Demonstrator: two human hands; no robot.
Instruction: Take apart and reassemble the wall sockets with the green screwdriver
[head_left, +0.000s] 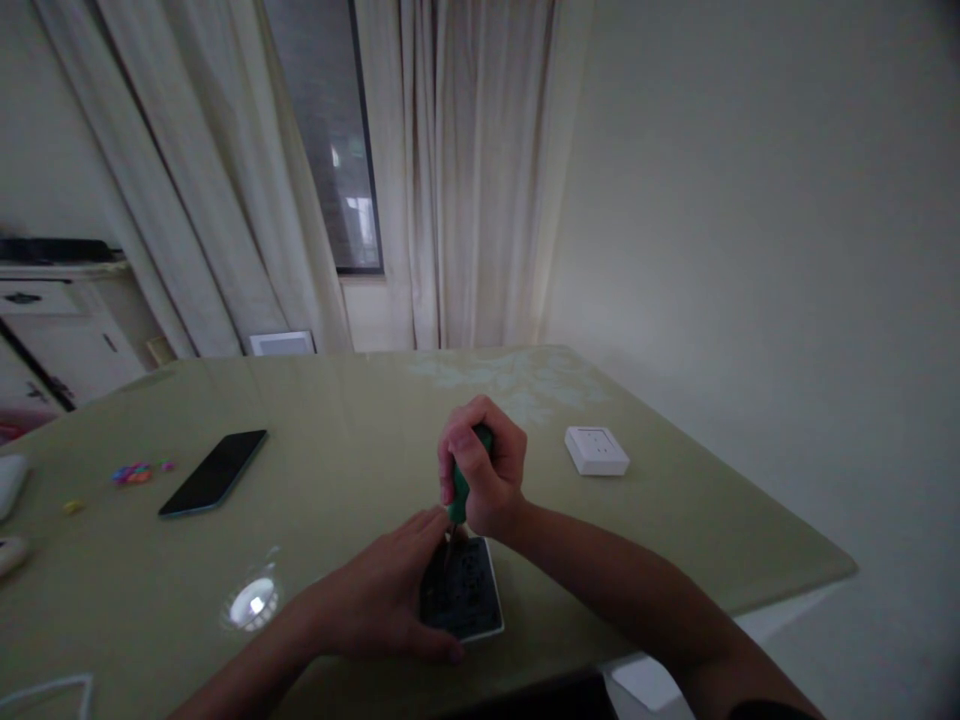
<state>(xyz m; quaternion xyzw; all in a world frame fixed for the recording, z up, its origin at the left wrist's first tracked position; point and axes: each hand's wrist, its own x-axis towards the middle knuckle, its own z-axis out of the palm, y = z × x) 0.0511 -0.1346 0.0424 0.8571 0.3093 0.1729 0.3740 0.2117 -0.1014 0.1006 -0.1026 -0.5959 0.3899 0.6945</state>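
Observation:
My right hand (491, 465) is wrapped round the green handle of a screwdriver (459, 495), held nearly upright. Its thin shaft points down into the dark back of a wall socket (469, 590), which lies face down near the table's front edge with a white rim showing. My left hand (375, 590) grips the socket along its left side, thumb at the near edge and fingers at the far edge. The spot where the screwdriver tip meets the socket is too dark to make out.
A second white wall socket (598, 451) lies face up at the right of the green-topped table (337, 420). To the left are a dark phone (215, 472) and small coloured pieces (133, 473). A white frame-like piece (49, 688) is at the lower left. A wall borders the right side.

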